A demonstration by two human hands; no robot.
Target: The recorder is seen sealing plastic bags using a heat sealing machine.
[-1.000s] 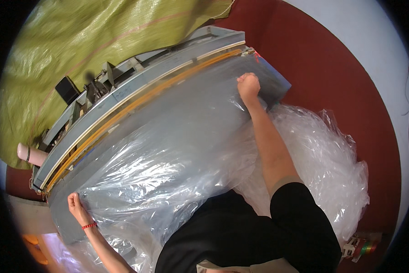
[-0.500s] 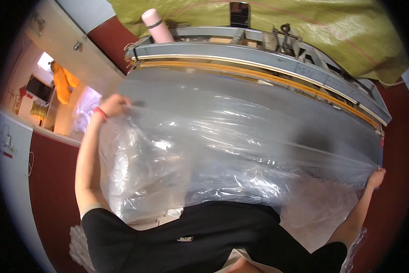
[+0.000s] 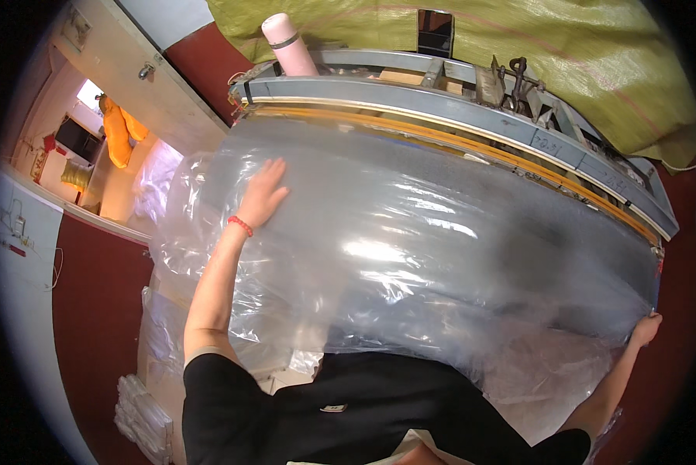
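A wide sheet of clear plastic film (image 3: 348, 194) lies over a long grey work surface and drapes toward my body in shiny folds. My left hand (image 3: 263, 194), with a red bead bracelet at the wrist, rests flat on the film near its left end, fingers spread. At the right end, my right hand (image 3: 646, 328) has its fingers closed on the film's edge and pulls it into creases. Behind the film runs a grey metal beam (image 3: 410, 97), with an orange strip (image 3: 441, 139) along its near side.
A pink bottle (image 3: 290, 48) stands behind the beam at the left. Metal clamp-like parts (image 3: 515, 81) sit at the back right, before a yellow-green woven sheet (image 3: 565, 46). An open door (image 3: 139, 85) is at the left. Stacked clear plastic (image 3: 142, 418) lies at lower left.
My left hand has let go of the film's left edge and moved inward, now flat on the film. The film's left side has spread outward. My right hand still grips its edge.
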